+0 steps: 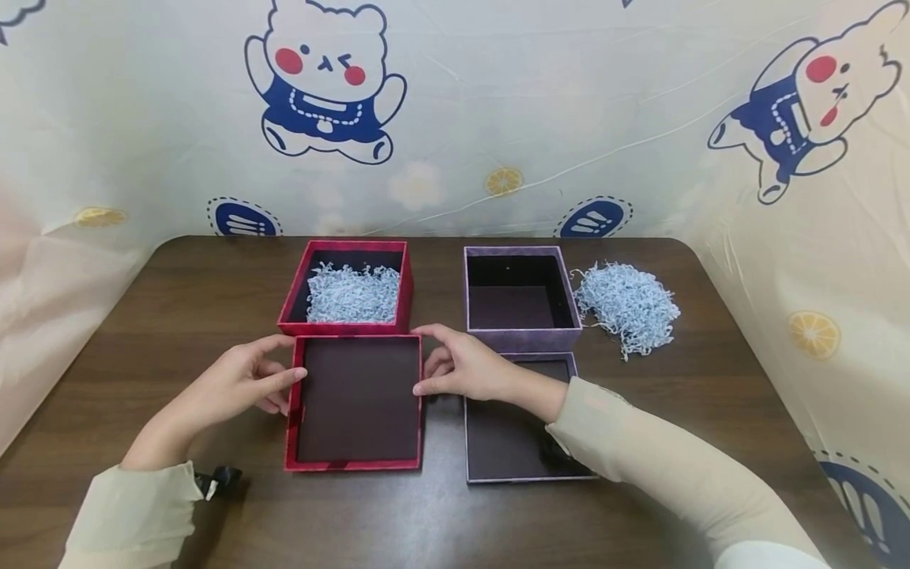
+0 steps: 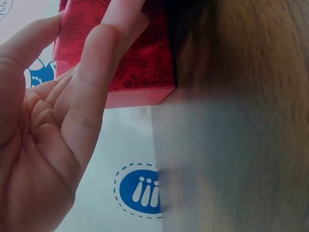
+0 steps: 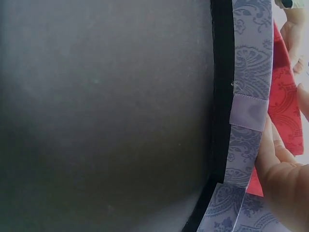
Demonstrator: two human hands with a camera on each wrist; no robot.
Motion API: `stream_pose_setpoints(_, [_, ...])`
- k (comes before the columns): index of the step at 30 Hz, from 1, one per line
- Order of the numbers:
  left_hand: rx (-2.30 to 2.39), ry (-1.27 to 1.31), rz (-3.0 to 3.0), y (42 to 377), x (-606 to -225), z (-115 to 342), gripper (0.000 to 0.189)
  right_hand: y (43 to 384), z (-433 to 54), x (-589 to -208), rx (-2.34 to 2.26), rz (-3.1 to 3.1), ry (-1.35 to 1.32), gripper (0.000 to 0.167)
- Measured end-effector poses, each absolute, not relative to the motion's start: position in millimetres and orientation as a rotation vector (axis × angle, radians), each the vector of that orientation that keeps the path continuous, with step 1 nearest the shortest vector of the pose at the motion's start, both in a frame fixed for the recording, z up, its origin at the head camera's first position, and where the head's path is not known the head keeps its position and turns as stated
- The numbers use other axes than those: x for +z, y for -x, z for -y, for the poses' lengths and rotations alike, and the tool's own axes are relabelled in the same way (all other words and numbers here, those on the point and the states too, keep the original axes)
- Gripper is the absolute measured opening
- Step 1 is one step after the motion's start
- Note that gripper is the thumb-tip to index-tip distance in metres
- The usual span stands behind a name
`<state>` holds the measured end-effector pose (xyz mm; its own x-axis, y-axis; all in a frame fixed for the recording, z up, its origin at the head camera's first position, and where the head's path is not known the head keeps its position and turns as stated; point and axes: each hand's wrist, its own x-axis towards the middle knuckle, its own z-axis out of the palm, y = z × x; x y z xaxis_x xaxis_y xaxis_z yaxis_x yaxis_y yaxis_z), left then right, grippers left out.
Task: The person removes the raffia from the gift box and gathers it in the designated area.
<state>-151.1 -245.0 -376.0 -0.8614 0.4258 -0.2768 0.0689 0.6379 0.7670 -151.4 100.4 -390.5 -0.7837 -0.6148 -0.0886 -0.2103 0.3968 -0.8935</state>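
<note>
A red box lid [image 1: 359, 399], dark inside, lies with its hollow side up, just in front of a red box [image 1: 408, 296]. My left hand [image 1: 231, 379] holds the lid's left wall, thumb at the rim and fingers along the outside. On the opposite wall, my right hand [image 1: 469, 367] grips the lid with its index finger near the far corner and its thumb lower down. Light blue shredded paper [image 1: 353, 294] fills much of the red box. In the left wrist view, my left hand [image 2: 72, 106] overlaps red patterned card [image 2: 145, 63].
A purple box [image 1: 522, 340] stands right of the red one. Its purple lid [image 1: 508, 442] lies in front, partly under my right forearm, and shows a ribbon tab [image 3: 248, 112] in the right wrist view. Loose blue shredded paper [image 1: 629, 308] sits on the brown table [image 1: 441, 521].
</note>
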Motion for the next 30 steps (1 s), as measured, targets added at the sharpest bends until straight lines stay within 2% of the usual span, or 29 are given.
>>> stream_pose_setpoints(18, [1.071,-0.340,-2.338,158,-385,247,0.075,149,-99,-385,-1.164,-2.407,0.783,0.074])
stream_pose_setpoints(30, [1.081,-0.389,-2.334,160,-386,252,0.064,152,-110,-350,-0.918,-2.532,0.992,0.072])
